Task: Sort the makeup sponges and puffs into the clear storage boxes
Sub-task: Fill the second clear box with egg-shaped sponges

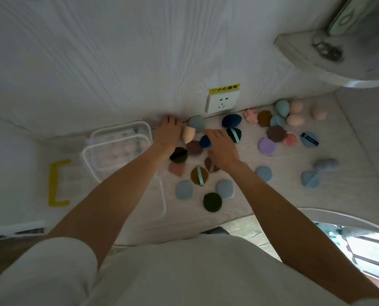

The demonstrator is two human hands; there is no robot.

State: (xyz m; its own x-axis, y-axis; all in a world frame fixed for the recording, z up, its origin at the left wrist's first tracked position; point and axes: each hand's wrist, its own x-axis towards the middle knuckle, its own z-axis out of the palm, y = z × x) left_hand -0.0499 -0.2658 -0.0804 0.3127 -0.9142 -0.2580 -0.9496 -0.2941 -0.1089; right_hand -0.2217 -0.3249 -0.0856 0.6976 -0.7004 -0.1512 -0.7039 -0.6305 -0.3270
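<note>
Pale wood-grain tabletop (272, 195) runs up to a white wall carrying a power socket (222, 102), the landmark for everything else. From the head camera, sponges and puffs lie scattered below and to the right of the socket. Below-left of it, the left hand (168, 133) holds a peach teardrop sponge (188, 134), fingers curled round it. Just below the socket, the right hand (221, 146) rests curled over a dark blue sponge (205, 141). Further left of the socket stand the clear storage boxes (117, 149), with pale sponges inside.
</note>
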